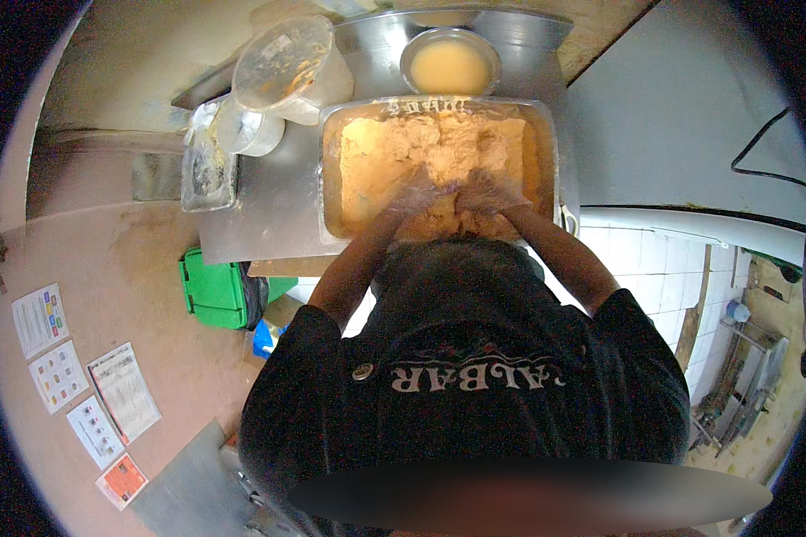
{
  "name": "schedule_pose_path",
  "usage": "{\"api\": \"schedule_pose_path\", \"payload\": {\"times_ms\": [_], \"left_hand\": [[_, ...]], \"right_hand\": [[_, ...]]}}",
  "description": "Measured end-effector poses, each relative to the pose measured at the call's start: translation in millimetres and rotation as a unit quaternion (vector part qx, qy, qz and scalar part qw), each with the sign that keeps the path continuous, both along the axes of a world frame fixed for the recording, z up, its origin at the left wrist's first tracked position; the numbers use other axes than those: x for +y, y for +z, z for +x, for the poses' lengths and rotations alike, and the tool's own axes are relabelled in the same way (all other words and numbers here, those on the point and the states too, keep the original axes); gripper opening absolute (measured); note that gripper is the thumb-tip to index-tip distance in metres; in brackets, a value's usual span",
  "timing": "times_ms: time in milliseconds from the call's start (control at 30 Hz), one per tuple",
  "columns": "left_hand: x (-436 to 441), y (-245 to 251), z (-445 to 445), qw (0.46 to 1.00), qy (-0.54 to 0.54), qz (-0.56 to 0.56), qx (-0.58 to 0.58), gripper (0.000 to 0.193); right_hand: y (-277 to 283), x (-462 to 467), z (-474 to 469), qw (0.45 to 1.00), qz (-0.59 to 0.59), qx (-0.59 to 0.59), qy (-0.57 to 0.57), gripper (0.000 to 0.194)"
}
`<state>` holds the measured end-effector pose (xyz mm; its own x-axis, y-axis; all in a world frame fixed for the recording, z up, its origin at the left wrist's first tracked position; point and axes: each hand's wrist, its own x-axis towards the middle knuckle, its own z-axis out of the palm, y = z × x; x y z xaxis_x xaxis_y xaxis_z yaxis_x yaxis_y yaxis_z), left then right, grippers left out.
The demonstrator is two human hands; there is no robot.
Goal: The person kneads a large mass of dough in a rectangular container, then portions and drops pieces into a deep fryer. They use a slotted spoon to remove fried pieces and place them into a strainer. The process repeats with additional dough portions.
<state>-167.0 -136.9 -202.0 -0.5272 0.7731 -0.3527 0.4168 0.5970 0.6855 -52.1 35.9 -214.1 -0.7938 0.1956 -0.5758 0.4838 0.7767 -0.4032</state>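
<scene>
My left hand (416, 192) and my right hand (488, 192) are both down in a tan, dough-like mixture (436, 144), close together near the tub's near side. A thin clear covering, seemingly a plastic glove, shows on my hands. Motion blur and the mixture hide the fingers, so whether they grip any of it cannot be told. The mixture lies in a large rectangular clear tub (331, 194). Lumpy, wet-looking dough fills its middle, while paler, smoother stuff lies at the left and right. Just beyond the tub stands a round metal bowl (408, 62) of cloudy yellowish liquid.
The tub rests on a steel table (275, 201). At its far left are a large translucent bucket (289, 67), a smaller white tub (252, 131) and a floury clear container (208, 181). Scissor-like handles (569, 220) lie right of the tub. A green bin (213, 288) stands lower left.
</scene>
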Motion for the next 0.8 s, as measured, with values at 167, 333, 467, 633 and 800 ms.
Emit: {"api": "schedule_pose_path", "payload": {"times_ms": [167, 333, 467, 633, 800], "left_hand": [[-18.7, 69.9, -13.2, 0.985, 0.015, 0.171, 0.028, 0.055], [-42.2, 85.6, -46.2, 0.952, -0.009, 0.184, 0.244, 0.04], [-57.4, 55.4, -77.2, 0.899, -0.199, 0.098, 0.378, 0.037], [-74.1, 30.1, -83.9, 0.987, 0.028, 0.119, 0.108, 0.036], [-93.4, 48.6, -63.3, 0.965, 0.045, 0.131, 0.222, 0.045]], "right_hand": [[42.7, -2.6, 14.2, 0.979, 0.031, 0.189, 0.066, 0.024], [106.1, 12.6, 17.8, 0.937, 0.179, 0.285, 0.098, 0.038], [115.4, 21.2, 17.6, 0.92, 0.295, 0.234, 0.104, 0.041], [94.6, 21.4, 31.5, 0.91, 0.113, 0.395, -0.052, 0.033], [78.1, 14.4, 46.5, 0.941, 0.222, 0.237, -0.097, 0.038]]}}
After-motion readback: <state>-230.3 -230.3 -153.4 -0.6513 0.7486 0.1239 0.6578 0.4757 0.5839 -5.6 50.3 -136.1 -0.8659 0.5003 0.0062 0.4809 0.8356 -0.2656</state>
